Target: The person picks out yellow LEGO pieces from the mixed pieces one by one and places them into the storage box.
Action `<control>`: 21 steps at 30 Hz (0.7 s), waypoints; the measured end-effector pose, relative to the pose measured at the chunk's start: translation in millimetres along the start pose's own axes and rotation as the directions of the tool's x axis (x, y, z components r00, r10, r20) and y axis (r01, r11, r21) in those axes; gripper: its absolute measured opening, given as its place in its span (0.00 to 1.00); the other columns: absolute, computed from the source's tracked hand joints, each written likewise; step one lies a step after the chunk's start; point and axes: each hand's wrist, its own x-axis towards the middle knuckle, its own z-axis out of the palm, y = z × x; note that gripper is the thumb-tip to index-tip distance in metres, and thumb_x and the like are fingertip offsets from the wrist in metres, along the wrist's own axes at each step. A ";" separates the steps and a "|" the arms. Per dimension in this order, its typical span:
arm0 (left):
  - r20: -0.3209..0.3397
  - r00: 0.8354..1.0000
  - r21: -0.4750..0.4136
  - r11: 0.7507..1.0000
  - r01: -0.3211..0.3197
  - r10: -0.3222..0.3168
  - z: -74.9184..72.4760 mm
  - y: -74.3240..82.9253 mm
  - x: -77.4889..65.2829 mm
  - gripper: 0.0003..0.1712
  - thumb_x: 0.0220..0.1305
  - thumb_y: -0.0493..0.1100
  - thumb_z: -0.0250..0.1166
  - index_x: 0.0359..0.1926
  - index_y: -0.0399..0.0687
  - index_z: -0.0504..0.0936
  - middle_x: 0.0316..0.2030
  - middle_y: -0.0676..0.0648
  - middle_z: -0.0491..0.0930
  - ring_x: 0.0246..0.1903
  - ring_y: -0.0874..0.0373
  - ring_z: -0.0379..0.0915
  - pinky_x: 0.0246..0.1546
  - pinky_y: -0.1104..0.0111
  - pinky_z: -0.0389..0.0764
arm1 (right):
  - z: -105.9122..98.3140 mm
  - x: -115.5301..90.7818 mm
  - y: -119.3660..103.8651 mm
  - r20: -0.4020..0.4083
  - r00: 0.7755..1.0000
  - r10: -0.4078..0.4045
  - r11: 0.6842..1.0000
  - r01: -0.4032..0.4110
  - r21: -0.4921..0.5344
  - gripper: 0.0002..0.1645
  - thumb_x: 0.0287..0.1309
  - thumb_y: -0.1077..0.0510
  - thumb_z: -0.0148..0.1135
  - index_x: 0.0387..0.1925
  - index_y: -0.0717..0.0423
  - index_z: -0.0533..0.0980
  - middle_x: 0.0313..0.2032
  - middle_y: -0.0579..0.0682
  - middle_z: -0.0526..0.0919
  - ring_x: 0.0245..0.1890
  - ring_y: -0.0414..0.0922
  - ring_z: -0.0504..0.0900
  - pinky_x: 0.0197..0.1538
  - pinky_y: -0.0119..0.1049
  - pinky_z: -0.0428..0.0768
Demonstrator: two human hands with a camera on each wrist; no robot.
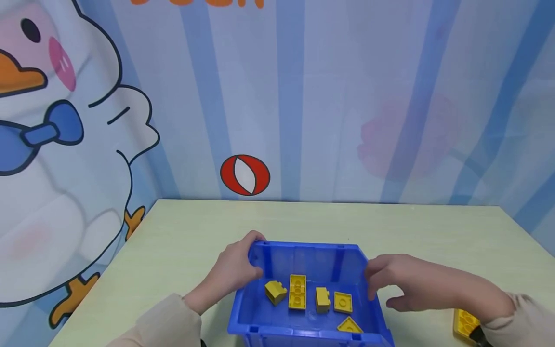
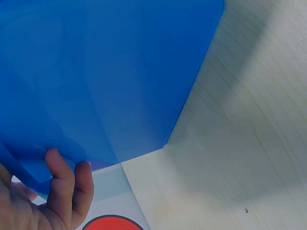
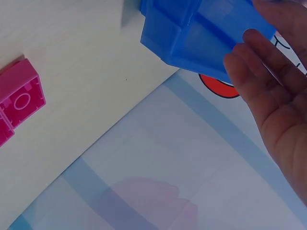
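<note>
A blue plastic bin point(image 1: 305, 246) stands at the near side of the table, and several yellow toy bricks lie inside it. They include a long block with its hollow side up point(image 1: 297, 292), a square piece point(image 1: 343, 302), a triangular piece point(image 1: 349, 325) and two smaller blocks. My left hand point(image 1: 236, 262) grips the bin's far left corner, thumb inside and fingers outside; the left wrist view shows its bent fingers point(image 2: 62, 179) against the outer wall. At the right rim, my right hand point(image 1: 403, 279) has loosely bent, parted fingers close to the wall; contact is hard to tell.
Partly hidden under the right forearm, a yellow studded brick point(image 1: 465, 324) lies on the table point(image 1: 208, 224). In the right wrist view a pink brick point(image 3: 24, 91) rests on the table. Behind the table's far edge hangs a striped cartoon backdrop point(image 1: 321, 96).
</note>
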 end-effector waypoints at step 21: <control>0.000 1.000 0.005 1.000 0.008 -0.008 1.2 -2.3 2.1 0.28 0.42 0.35 0.63 0.48 0.52 0.68 0.44 0.40 0.76 0.36 0.47 0.73 0.31 0.54 0.81 | -10.7 -28.7 10.1 -0.056 0.983 0.173 0.982 -0.177 -0.064 0.17 0.39 0.58 0.66 0.33 0.34 0.75 0.36 0.35 0.74 0.36 0.37 0.72 0.35 0.34 0.79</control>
